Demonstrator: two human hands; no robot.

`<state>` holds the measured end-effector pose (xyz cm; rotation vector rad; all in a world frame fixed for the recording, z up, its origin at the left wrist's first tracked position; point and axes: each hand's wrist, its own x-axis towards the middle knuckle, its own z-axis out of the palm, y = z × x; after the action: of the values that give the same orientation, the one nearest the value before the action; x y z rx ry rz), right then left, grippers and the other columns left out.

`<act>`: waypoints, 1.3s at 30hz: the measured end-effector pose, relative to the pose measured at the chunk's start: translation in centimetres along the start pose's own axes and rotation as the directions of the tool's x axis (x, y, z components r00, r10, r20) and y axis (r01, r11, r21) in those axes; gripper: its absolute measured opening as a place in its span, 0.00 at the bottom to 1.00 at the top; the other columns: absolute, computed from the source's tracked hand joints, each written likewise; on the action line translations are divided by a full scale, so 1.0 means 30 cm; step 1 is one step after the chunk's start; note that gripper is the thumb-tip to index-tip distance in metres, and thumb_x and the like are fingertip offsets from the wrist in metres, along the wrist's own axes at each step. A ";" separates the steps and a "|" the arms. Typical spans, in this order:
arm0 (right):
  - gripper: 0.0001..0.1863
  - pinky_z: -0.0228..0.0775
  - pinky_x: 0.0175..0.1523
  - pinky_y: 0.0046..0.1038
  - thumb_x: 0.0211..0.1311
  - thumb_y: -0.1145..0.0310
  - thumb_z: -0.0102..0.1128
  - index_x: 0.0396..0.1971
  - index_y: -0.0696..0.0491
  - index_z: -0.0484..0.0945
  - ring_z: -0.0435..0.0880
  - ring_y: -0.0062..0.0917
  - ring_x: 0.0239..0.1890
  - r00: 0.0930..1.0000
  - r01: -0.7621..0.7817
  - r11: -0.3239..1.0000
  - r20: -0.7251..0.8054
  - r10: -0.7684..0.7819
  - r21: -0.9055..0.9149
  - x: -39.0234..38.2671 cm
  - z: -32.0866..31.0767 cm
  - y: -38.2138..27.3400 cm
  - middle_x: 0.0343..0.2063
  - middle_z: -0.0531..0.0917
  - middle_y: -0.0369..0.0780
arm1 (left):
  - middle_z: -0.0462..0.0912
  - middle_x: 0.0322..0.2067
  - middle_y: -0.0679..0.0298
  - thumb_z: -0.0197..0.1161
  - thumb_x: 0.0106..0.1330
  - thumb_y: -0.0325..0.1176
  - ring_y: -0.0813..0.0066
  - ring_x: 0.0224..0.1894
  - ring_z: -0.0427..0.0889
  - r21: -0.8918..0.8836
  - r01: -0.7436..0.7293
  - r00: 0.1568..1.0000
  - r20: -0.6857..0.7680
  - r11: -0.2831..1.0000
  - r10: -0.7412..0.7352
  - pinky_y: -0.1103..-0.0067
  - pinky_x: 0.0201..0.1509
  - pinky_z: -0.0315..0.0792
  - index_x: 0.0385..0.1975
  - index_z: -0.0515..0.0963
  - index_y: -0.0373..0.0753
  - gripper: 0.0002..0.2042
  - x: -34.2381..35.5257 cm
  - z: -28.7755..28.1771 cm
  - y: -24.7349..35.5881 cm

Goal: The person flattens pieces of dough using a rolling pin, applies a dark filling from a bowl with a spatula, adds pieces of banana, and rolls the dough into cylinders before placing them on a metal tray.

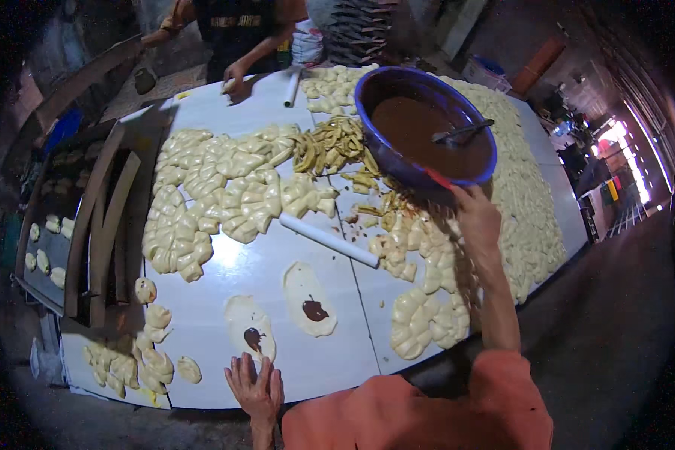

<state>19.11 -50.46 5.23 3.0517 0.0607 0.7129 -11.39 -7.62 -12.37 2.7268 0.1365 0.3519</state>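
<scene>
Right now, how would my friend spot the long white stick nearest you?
On the white table, find the purple bowl. Left of it and nearer the camera, a white stick slants just beyond two flat doughs. Unlike the other stick, by the far edge, it lies mid-table and looks longer.

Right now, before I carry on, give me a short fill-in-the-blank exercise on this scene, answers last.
The round purple plastic basin holds a filling coloured ____.
The bare right hand holds a tool whose visible end is ____.
Glossy dark-brown dollops lie on ____ flattened pale dough ovals.
Of those ovals, the bare left hand is nearest the ____ one.

Missing words: brown; red; two; left.
</scene>
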 end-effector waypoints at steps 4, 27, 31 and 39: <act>0.17 0.79 0.49 0.41 0.72 0.64 0.58 0.54 0.54 0.85 0.88 0.45 0.45 0.951 -0.301 0.884 0.180 0.252 0.357 -0.113 -0.013 -0.003 0.43 0.88 0.51 | 0.76 0.65 0.48 0.71 0.64 0.38 0.39 0.71 0.68 -0.020 0.002 0.999 -0.045 1.000 -0.003 0.41 0.75 0.55 0.54 0.87 0.49 0.17 0.001 0.004 0.003; 0.22 0.78 0.52 0.48 0.57 0.57 0.68 0.46 0.57 0.86 0.88 0.50 0.46 0.914 -0.127 0.938 0.406 -0.017 0.324 0.464 0.746 -0.628 0.39 0.89 0.53 | 0.82 0.57 0.46 0.70 0.64 0.35 0.40 0.61 0.78 0.060 -0.081 0.990 -0.109 0.995 0.088 0.40 0.64 0.67 0.53 0.84 0.37 0.18 0.069 -0.040 0.063; 0.13 0.78 0.49 0.51 0.54 0.68 0.66 0.39 0.57 0.88 0.89 0.50 0.44 0.903 -0.071 0.955 0.426 -0.061 0.288 0.452 0.720 -0.596 0.37 0.89 0.54 | 0.81 0.58 0.46 0.71 0.64 0.35 0.41 0.61 0.78 -0.007 -0.011 0.997 -0.082 1.000 0.011 0.40 0.66 0.66 0.55 0.83 0.37 0.20 0.066 -0.047 0.068; 0.14 0.81 0.46 0.45 0.60 0.66 0.68 0.45 0.54 0.86 0.88 0.47 0.44 0.968 0.119 0.931 0.170 -0.186 0.344 0.393 0.660 -0.615 0.45 0.85 0.48 | 0.80 0.60 0.47 0.71 0.64 0.36 0.43 0.64 0.76 0.000 -0.011 0.998 -0.054 1.000 0.011 0.42 0.69 0.63 0.57 0.82 0.40 0.21 0.061 -0.052 0.064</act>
<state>37.79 -31.51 -7.58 3.3664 0.4593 0.4193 -9.96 -8.55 -9.82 2.7197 0.1359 0.4294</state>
